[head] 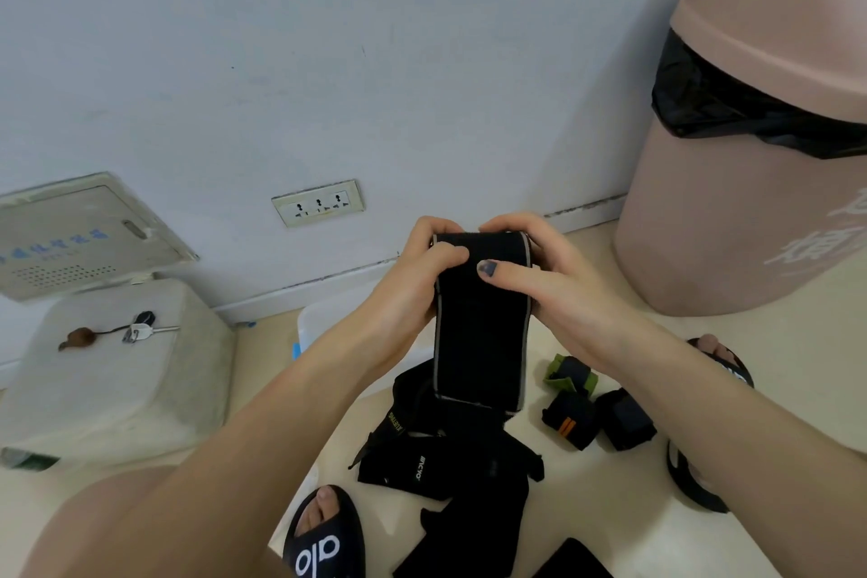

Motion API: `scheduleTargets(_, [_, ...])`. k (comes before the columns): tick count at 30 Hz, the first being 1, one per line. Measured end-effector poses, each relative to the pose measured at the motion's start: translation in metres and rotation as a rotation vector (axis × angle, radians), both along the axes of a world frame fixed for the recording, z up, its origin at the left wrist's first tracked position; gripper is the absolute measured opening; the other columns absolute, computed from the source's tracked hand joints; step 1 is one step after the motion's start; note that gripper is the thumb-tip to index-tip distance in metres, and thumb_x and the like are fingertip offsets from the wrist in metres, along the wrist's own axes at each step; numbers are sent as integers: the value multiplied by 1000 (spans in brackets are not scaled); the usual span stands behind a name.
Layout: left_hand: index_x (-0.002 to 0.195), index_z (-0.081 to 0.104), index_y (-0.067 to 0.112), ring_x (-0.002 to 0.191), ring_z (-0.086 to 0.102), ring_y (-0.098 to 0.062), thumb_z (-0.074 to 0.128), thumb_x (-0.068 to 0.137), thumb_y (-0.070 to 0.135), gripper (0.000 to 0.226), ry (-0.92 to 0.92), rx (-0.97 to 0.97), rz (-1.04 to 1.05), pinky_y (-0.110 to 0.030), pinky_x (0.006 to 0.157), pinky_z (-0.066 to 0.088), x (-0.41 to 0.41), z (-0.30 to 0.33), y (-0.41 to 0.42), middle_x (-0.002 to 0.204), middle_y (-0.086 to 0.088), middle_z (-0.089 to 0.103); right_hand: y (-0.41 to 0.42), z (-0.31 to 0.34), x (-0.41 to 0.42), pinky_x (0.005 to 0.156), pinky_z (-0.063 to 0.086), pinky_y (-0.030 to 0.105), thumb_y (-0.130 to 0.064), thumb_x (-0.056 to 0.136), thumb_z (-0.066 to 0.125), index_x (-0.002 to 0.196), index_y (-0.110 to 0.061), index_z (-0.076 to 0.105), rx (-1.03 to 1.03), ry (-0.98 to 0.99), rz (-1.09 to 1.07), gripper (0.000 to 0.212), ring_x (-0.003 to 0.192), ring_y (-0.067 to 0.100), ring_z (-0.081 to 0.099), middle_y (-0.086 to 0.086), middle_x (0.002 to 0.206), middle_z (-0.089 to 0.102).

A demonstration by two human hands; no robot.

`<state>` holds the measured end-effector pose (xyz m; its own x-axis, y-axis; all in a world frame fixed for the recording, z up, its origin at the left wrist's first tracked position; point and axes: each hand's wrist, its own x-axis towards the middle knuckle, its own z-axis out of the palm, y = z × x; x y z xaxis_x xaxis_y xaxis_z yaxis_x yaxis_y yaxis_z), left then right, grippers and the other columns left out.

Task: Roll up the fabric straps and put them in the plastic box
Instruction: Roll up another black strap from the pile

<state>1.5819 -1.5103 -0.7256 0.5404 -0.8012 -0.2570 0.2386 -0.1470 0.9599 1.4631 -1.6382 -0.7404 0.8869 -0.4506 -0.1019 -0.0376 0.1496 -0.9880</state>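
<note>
I see my 2 bare forearms reaching forward and converging, left hand point(424, 268) and right hand point(539, 268) raised side by side, fingers curled over and thumbs pressed in front, both gripping the strap point(483, 329) between them.

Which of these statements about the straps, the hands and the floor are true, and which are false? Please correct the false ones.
1. Both hands grip the top of a black strap. True: left hand, right hand.
2. The held strap is fully rolled. False: most of it hangs down unrolled.
3. Three rolled straps lie on the floor. True.
4. The pink bin stands on the left. False: it stands on the right.
5. Keys lie on the white lid. True.
</note>
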Motion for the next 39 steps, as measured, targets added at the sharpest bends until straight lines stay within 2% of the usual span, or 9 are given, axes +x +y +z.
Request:
scheduleTargets(6, [104,52,21,94,55,-23,51,73,17,31,14,-60,17,-39,81,44,-1,1,2,104,-11,56,8,4,2,87,63,46,-41,96,68,122,-21,65,51,133,-18,33,98,18,76,4,109,76])
scheduleTargets(11, [127,51,17,116,66,-22,56,83,52,56,57,45,-30,-43,101,54,0,-6,2,128,-8,64,5,6,-2,89,62,38,-24,96,70,118,-17,65,30,34,-26,24,104,21,74,6,110,75])
scheduleTargets(16, [113,53,23,97,63,-18,55,80,39,37,-9,45,34,-39,84,52,0,-2,0,111,-7,61,4,4,0,80,60,35,-20,94,72,122,-20,63,89,53,-3,30,103,21,73,3,109,74])
scheduleTargets(20, [109,54,26,91,62,-13,55,80,31,30,-45,-16,29,-33,81,51,0,-1,1,105,-3,60,6,4,0,99,57,48,-51,90,72,134,-26,61,174,142,83,52,115,21,71,2,124,74])
scheduleTargets(22, [108,54,26,87,61,-12,54,80,26,28,-54,-55,23,-30,79,50,0,0,2,100,-2,59,9,4,0,102,55,51,-57,93,66,133,-28,62,189,144,84,50,114,22,72,2,124,74])
scheduleTargets(29, [112,51,25,87,58,-15,53,77,20,35,-70,-52,-19,-33,81,47,-4,-1,2,97,-5,58,12,5,2,98,58,53,-41,97,66,122,-24,68,197,128,-41,30,105,23,75,5,114,77])
scheduleTargets(33, [129,49,20,112,69,-18,57,85,49,54,52,60,-24,-43,93,58,-6,-5,1,128,-5,65,10,8,0,98,58,50,-23,98,67,123,-17,65,193,52,-63,26,108,24,74,7,117,76])
scheduleTargets(35, [136,46,12,122,66,-27,53,96,50,55,110,54,-6,-52,99,57,-6,-5,1,139,-13,60,8,8,-1,101,56,50,-17,97,67,125,-14,63,205,31,-35,28,112,27,72,10,121,74])
scheduleTargets(39, [118,50,11,110,65,-31,55,86,34,39,115,5,37,-43,85,57,-2,-1,1,119,-16,58,3,7,-1,94,59,51,-11,95,69,121,-14,63,214,38,28,27,112,32,71,16,118,71])
